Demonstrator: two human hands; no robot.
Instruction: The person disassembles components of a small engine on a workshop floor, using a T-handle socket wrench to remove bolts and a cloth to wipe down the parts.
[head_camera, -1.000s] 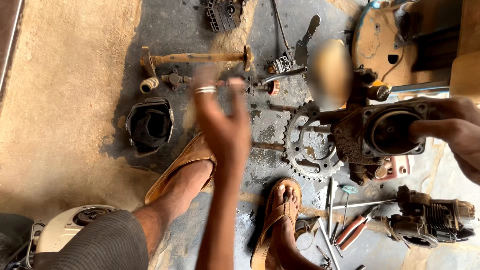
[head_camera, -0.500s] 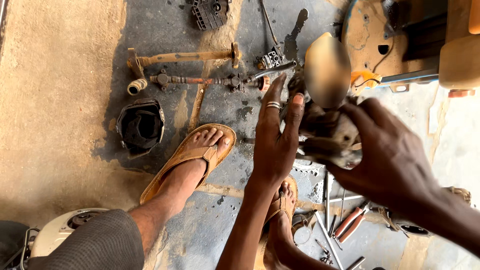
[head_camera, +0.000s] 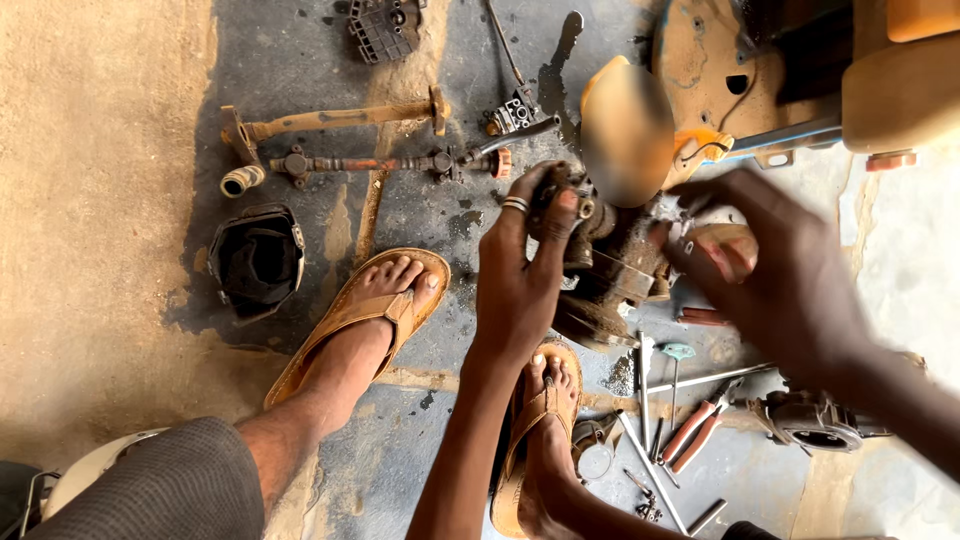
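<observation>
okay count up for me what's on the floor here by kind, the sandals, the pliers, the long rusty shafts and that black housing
Sandals: 2
Red-handled pliers: 1
Long rusty shafts: 2
Black housing: 1
Total: 6

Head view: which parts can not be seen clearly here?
- Greasy engine part: its near side is hidden by the left hand.
- Right hand: motion blur, so the fingers' grip is unclear.
- Orange machine: cut off by the top edge.
- Small tools: too small to identify.
</observation>
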